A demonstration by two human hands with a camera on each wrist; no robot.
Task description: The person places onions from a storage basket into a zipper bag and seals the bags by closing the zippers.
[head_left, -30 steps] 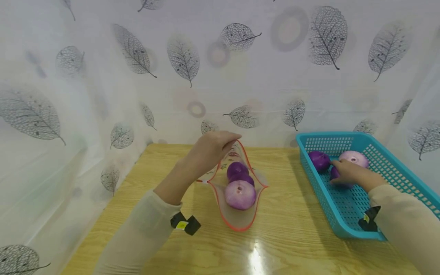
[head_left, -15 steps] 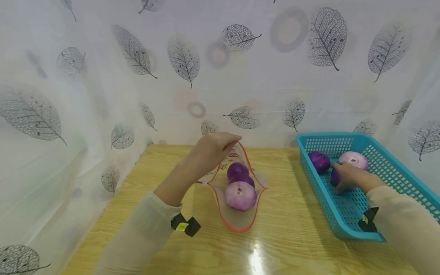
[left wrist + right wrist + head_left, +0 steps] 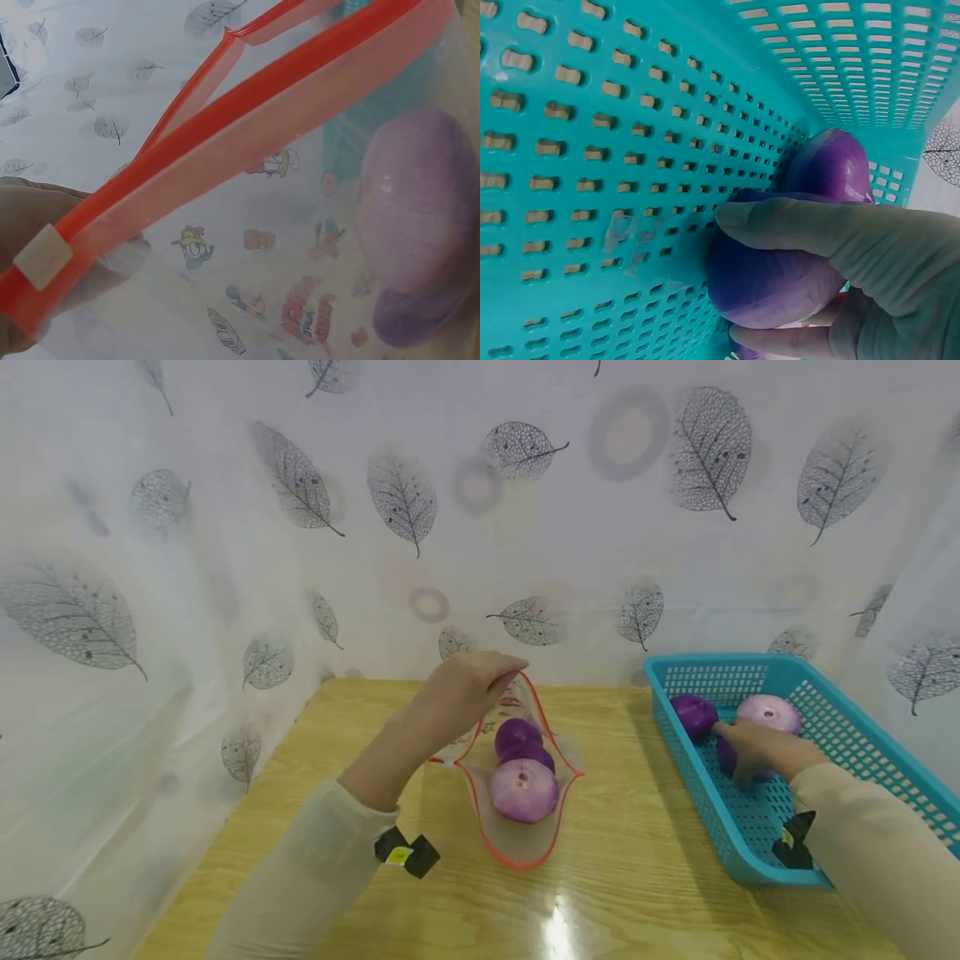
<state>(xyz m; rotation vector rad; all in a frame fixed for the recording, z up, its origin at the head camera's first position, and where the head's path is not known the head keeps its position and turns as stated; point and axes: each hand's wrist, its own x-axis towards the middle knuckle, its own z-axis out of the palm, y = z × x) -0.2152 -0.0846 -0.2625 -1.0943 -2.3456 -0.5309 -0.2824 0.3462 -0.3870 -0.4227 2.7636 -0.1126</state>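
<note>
In the head view my left hand (image 3: 461, 697) pinches the far end of a clear zip bag (image 3: 513, 852) with red edging. The bag lies open-mouthed on the table, with several purple onions inside; a pale-faced onion (image 3: 523, 792) is nearest, a darker onion (image 3: 517, 737) behind it. A white slider (image 3: 43, 256) on the zip shows beside the left fingers. My right hand (image 3: 772, 750) reaches into a blue basket (image 3: 693, 793) and grips a purple onion (image 3: 772, 281), thumb on one side and fingers on the other. The palm hides part of that onion.
Inside the basket, another purple onion (image 3: 693, 717) sits at the left wall and a pale-faced onion (image 3: 768, 713) behind the right hand. A leaf-patterned white curtain (image 3: 465, 527) hangs behind and left of the wooden table (image 3: 600, 827).
The right hand has shifted slightly leftward and its fingers come further around the onion in the basket. The left hand keeps its hold on the bag. The head view has tilted slightly.
</note>
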